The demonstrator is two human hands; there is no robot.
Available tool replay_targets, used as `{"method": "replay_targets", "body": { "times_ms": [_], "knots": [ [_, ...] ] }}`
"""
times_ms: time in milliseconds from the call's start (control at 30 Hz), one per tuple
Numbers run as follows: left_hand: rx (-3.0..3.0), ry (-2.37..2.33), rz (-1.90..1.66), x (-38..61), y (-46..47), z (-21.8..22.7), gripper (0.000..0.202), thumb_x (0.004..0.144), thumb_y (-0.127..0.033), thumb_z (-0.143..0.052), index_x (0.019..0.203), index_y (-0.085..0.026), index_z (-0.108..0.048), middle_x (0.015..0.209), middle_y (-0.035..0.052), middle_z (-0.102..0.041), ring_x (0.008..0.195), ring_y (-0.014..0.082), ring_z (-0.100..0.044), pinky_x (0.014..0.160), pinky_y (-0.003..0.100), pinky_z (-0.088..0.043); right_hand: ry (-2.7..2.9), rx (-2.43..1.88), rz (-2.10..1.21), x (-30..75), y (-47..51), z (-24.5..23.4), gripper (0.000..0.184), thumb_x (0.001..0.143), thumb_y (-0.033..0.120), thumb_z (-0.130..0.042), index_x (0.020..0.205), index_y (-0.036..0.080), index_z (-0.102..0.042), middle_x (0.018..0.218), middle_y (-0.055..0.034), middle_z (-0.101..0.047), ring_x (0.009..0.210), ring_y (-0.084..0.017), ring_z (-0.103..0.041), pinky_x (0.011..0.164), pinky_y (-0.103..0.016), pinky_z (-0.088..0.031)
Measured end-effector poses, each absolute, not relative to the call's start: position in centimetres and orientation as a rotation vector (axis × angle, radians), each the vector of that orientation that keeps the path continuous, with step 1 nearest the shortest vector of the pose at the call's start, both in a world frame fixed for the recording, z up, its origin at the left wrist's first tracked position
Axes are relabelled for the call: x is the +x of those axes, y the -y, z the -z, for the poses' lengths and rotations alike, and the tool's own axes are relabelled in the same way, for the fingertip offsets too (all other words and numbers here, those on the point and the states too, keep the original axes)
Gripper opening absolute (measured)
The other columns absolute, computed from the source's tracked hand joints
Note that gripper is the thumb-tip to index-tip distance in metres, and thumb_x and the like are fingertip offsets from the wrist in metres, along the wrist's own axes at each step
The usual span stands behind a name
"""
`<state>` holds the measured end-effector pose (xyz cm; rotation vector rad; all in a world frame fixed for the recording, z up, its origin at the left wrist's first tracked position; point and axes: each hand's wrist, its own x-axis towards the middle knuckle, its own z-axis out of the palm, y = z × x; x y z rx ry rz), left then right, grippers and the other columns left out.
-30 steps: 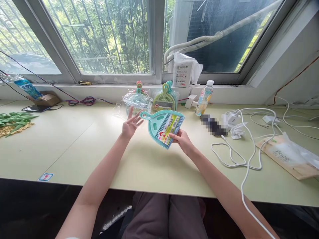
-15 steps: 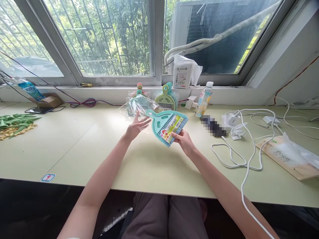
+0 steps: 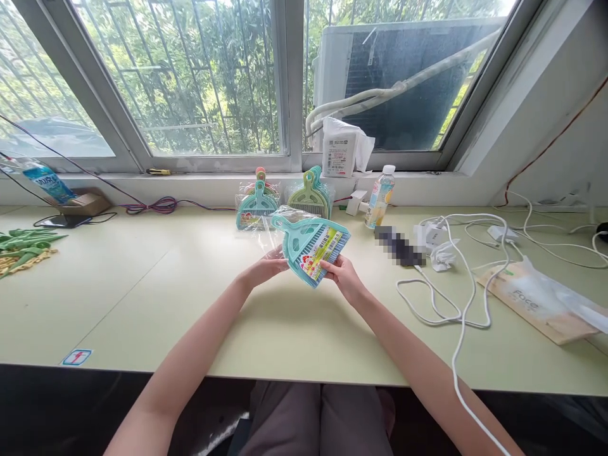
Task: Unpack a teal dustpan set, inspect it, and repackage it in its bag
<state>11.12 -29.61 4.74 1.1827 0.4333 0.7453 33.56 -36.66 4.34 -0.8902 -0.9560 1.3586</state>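
My right hand (image 3: 342,276) grips the lower edge of a small teal dustpan-and-brush set (image 3: 310,248) with a colourful label, held tilted above the pale green table (image 3: 142,285). My left hand (image 3: 268,266) is closed on a clear plastic bag (image 3: 273,229) right beside the set's left edge. The bag's thin film rises behind the dustpan's handle. Further back, by the window ledge, stand two bunches of the same sets: a bagged teal one (image 3: 255,206) and a green-fronted one (image 3: 310,197).
A drink bottle (image 3: 379,196) and a white packet (image 3: 339,149) stand by the window. White cables (image 3: 456,297) and a kraft pouch (image 3: 536,301) cover the right side. Green plastic pieces (image 3: 23,244), a blue bottle (image 3: 45,180) and a small box lie far left.
My left hand, open a second ago, took hold of the clear bag and brought it down against the dustpan set. The set in my right hand shifted slightly left and lower.
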Motion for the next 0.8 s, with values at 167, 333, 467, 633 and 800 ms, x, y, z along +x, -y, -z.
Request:
{"method": "replay_targets", "body": {
  "times_ms": [167,333,467,633,800],
  "knots": [
    [1.121,-0.43,-0.813,11.8,30.2,-4.7,0.067,0.078,-0.017,-0.066,0.14,-0.027,-0.043,0.119,0.0068,-0.065,0.109,0.0266,-0.06,0.093,0.037,-0.042,0.972,-0.874,-1.389,33.4,36.6,-4.3,0.038,0.066,0.033,-0.081,0.097,0.017,-0.066,0.108,-0.0092,-0.07,0.095,-0.026,-0.068,0.082,-0.041,-0.059],
    [1.101,-0.411,-0.852,12.5,30.7,-4.9,0.064,0.081,-0.02,-0.063,0.141,-0.023,-0.041,0.117,0.0087,-0.066,0.111,0.0302,-0.059,0.093,0.04,-0.041,0.996,-0.845,-1.416,33.1,36.9,-4.6,0.041,0.065,0.034,-0.082,0.099,0.018,-0.066,0.108,-0.0081,-0.07,0.097,-0.026,-0.067,0.081,-0.04,-0.059],
    [1.119,-0.399,-0.863,13.0,31.1,-4.9,0.068,0.079,-0.016,-0.066,0.141,-0.024,-0.041,0.119,0.0079,-0.065,0.114,0.0307,-0.057,0.097,0.041,-0.039,0.936,-0.827,-1.346,33.0,37.1,-4.7,0.043,0.066,0.035,-0.081,0.101,0.021,-0.062,0.111,-0.0061,-0.069,0.101,-0.025,-0.066,0.084,-0.039,-0.058],
    [1.128,-0.376,-0.795,13.4,31.5,-4.8,0.063,0.078,-0.016,-0.066,0.137,-0.026,-0.046,0.124,0.0077,-0.063,0.12,0.0311,-0.053,0.1,0.043,-0.037,0.925,-0.822,-1.331,33.0,36.9,-4.5,0.043,0.066,0.035,-0.08,0.103,0.021,-0.062,0.113,-0.006,-0.068,0.105,-0.026,-0.064,0.086,-0.039,-0.057],
    [1.085,-0.392,-0.706,14.2,32.1,-4.2,0.04,0.079,-0.023,-0.065,0.118,-0.015,-0.062,0.118,0.0123,-0.065,0.117,0.032,-0.055,0.098,0.043,-0.038,0.919,-0.802,-1.366,33.0,37.0,-4.5,0.042,0.065,0.034,-0.081,0.099,0.02,-0.063,0.109,-0.0067,-0.069,0.101,-0.026,-0.066,0.084,-0.04,-0.058]
  ]
}}
